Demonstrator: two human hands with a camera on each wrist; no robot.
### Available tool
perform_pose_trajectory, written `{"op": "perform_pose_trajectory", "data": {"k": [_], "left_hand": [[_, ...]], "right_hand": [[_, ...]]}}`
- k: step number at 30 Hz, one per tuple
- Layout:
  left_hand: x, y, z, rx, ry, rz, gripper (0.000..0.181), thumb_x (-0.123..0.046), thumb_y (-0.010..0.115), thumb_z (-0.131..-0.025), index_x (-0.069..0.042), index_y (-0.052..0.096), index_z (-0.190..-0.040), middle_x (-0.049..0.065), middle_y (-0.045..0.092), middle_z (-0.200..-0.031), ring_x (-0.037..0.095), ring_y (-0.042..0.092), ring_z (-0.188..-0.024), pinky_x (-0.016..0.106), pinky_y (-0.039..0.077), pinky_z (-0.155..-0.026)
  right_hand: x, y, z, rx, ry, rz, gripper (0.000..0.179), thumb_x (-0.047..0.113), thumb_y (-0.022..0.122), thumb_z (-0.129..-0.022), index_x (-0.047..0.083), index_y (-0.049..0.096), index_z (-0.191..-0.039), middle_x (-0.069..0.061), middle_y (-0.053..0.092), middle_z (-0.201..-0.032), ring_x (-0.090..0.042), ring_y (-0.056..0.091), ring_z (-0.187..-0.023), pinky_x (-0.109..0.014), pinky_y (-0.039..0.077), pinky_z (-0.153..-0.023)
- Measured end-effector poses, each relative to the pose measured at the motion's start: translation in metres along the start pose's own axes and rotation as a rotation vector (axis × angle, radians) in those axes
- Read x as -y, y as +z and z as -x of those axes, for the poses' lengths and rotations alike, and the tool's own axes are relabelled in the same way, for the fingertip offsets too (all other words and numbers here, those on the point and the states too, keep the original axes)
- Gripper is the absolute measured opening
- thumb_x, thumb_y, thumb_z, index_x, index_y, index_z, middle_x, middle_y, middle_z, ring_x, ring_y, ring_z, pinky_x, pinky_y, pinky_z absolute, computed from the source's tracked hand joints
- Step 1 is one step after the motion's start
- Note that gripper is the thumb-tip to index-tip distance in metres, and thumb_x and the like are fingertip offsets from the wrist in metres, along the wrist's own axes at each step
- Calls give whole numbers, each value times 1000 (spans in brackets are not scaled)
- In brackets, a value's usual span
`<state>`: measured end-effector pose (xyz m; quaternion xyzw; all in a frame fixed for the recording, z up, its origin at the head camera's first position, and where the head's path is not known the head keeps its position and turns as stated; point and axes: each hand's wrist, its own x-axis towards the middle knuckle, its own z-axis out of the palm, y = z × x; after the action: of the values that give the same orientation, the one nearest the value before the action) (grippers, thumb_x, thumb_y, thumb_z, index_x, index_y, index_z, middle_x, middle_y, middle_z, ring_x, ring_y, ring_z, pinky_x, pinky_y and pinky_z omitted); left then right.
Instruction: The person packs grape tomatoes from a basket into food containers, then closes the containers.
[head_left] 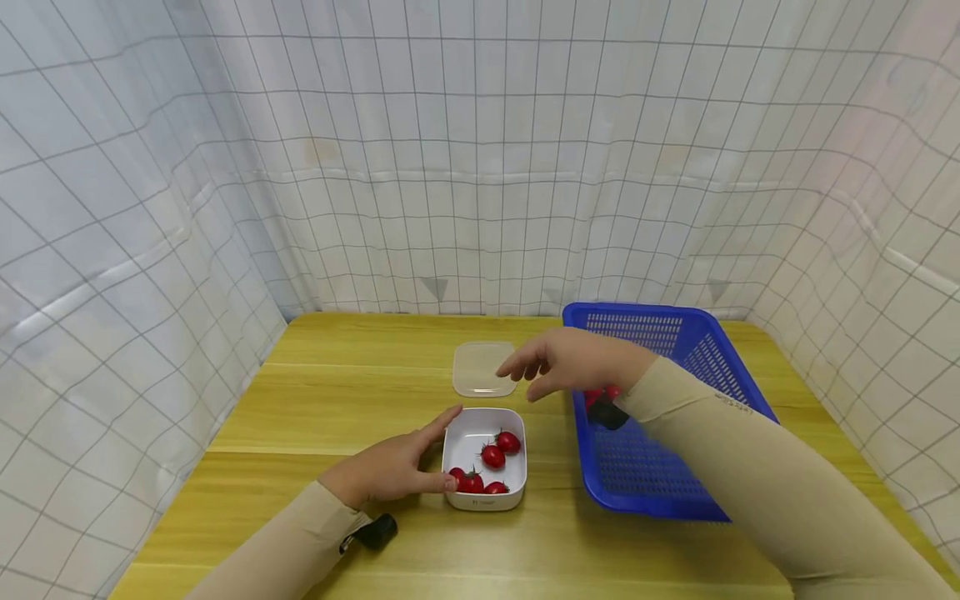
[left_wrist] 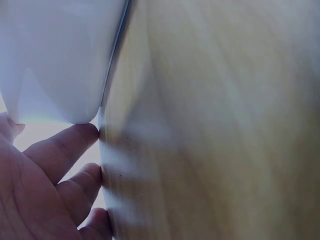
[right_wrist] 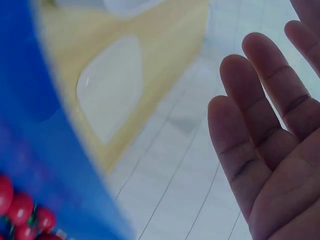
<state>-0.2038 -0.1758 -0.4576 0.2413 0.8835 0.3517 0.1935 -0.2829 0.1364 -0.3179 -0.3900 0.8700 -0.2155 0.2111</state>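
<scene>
A white square container (head_left: 468, 425) holds several red cherry tomatoes (head_left: 492, 456) with green stems. My left hand (head_left: 393, 467) rests against its left side, thumb at the near corner and index finger along the far one; in the left wrist view a fingertip touches the container (left_wrist: 60, 60) low down. My right hand (head_left: 573, 358) is in the air over the left rim of a blue basket (head_left: 585, 467), fingers loosely extended and nothing held. More cherry tomatoes (right_wrist: 21, 207) lie in the basket, partly hidden by my right wrist in the head view.
A translucent flat lid (head_left: 480, 371) lies on the wooden table (head_left: 337, 375) behind the container. White grid-patterned curtains (head_left: 480, 208) stand around the table's back and sides. Each wrist wears a black device (head_left: 377, 531).
</scene>
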Motion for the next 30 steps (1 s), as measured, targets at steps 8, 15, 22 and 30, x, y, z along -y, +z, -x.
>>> {"op": "perform_pose_trajectory", "data": {"k": [8,15,22,30], "left_hand": [[-1,0,0,-3,18,-4,105,-53,76,-94,-25,10,-172,9,30,-173,36,38,-155,62,33,-124],[-1,2,-2,0,-4,-5,106,-54,76,-93,-30,10,-171,5,29,-174,32,36,-156,60,32,-125],[-1,1,-2,-1,6,-5,106,-54,76,-93,-28,10,-172,4,29,-174,31,35,-156,60,31,-125],[0,2,-2,-6,-3,-12,106,-54,76,-93,-29,11,-171,6,30,-173,34,36,-156,61,32,-125]], "right_hand": [[-67,-22,32,-186,159,-100,44,16,77,-96,17,70,-140,-3,75,-129,-24,69,-120,-44,57,-103],[-127,-23,57,-260,254,-66,48,22,76,-98,14,66,-144,-12,71,-139,-32,67,-128,-54,53,-108],[-164,-17,70,-291,349,-125,50,19,72,-100,7,62,-147,-19,66,-144,-41,61,-134,-60,47,-113],[-187,-11,74,-307,387,-159,50,17,72,-99,1,61,-145,-24,66,-140,-45,61,-132,-61,47,-112]]}}
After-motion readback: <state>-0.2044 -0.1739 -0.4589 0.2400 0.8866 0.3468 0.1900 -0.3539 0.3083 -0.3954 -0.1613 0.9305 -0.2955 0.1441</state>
